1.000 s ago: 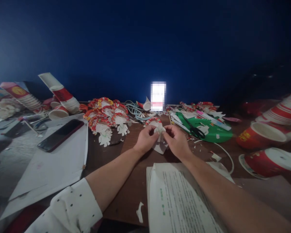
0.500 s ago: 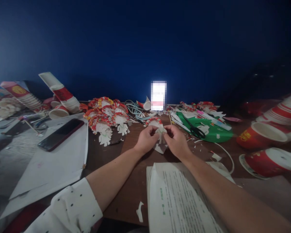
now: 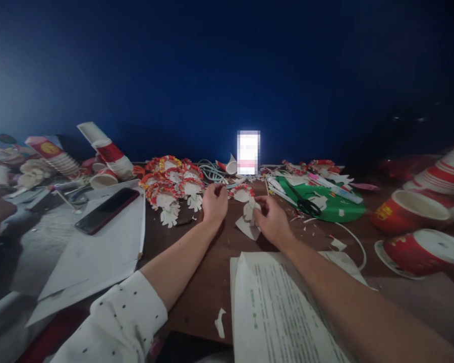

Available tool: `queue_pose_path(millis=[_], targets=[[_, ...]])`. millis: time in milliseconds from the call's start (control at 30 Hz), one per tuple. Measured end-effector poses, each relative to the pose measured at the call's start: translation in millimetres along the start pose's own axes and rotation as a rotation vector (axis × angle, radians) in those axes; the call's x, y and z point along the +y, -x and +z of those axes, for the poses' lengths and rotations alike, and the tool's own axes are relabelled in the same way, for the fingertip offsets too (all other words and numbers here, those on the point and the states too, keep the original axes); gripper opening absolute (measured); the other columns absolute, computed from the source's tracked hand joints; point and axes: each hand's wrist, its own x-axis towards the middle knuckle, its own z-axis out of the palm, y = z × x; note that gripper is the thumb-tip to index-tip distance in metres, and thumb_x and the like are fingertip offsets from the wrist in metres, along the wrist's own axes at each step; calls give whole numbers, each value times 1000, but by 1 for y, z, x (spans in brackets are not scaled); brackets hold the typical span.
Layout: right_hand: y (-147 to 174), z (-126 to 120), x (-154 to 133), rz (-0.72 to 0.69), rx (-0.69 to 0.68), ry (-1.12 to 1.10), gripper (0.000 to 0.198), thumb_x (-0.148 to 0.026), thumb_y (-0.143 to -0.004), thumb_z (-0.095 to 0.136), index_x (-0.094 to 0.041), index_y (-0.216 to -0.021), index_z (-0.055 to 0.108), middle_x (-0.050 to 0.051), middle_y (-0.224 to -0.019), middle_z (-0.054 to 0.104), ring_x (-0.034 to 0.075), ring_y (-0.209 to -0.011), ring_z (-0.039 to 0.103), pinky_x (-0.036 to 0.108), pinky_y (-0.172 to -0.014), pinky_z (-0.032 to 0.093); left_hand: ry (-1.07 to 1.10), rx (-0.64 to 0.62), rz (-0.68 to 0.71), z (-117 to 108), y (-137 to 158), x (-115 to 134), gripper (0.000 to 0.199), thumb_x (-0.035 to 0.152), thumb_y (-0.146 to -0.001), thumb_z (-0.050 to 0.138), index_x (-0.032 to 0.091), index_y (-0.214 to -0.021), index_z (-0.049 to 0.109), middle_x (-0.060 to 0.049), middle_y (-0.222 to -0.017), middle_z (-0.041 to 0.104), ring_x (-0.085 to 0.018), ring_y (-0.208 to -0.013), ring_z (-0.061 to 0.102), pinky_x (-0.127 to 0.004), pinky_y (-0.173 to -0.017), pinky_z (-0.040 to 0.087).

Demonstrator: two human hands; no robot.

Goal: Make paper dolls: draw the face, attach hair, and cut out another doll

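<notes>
My right hand (image 3: 274,221) pinches a small white paper cutout (image 3: 248,214) shaped like a figure, above the dark wooden table. Just below it lies a loose piece of white paper (image 3: 246,229). My left hand (image 3: 215,205) is apart from the cutout, to its left, with its fingers curled together; what they hold, if anything, is hidden. Between the hands and a little farther back sits a red-and-white paper craft piece (image 3: 242,192). Left of my left hand is a pile of similar red, white and yellow paper crafts (image 3: 169,182), with white cutouts hanging at the front.
A lit phone screen (image 3: 248,154) stands by the wall. Black scissors (image 3: 306,201) lie on green paper (image 3: 346,209) with markers. Printed sheets (image 3: 272,307) are nearest me. Paper cups (image 3: 419,209) stand right; a dark phone (image 3: 106,210) rests on white board left.
My left hand has let go of the paper cutout and moved left, toward the craft pile. My right hand keeps hold of the cutout in nearly the same place. The view has shifted slightly.
</notes>
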Motion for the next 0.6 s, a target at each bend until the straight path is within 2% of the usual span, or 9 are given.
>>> queue_pose_path(millis=[167, 300, 433, 600], targets=[[-1, -1, 1, -7, 31, 23, 33, -22, -75, 54, -19, -108, 59, 8, -102, 73, 22, -90, 68, 37, -85, 51, -410, -172, 45, 14, -9, 3, 44, 35, -76, 66, 11, -113, 62, -15, -110, 69, -30, -108, 61, -40, -96, 44], [0, -5, -3, 1, 37, 122, 33, -20, -76, 54, -19, -108, 61, 8, -104, 73, 23, -93, 68, 36, -87, 50, -591, -204, 58, 22, -4, 4, 50, 37, -77, 63, 14, -121, 58, -18, -122, 65, -35, -121, 54, -45, -101, 40], [3, -6, -9, 23, -59, 228, 32, -20, -80, 54, -22, -111, 62, 5, -101, 74, 22, -92, 68, 34, -83, 49, -598, -191, 134, 26, -2, -2, 45, 28, -78, 61, 15, -122, 58, -15, -116, 68, -32, -119, 56, -44, -101, 40], [6, -6, -16, 43, -154, 387, 31, -23, -83, 53, -24, -112, 64, 5, -101, 74, 23, -92, 69, 32, -79, 48, -394, -168, 107, 27, -4, -7, 34, 25, -79, 62, 18, -112, 63, -10, -106, 71, -24, -102, 65, -34, -90, 48]])
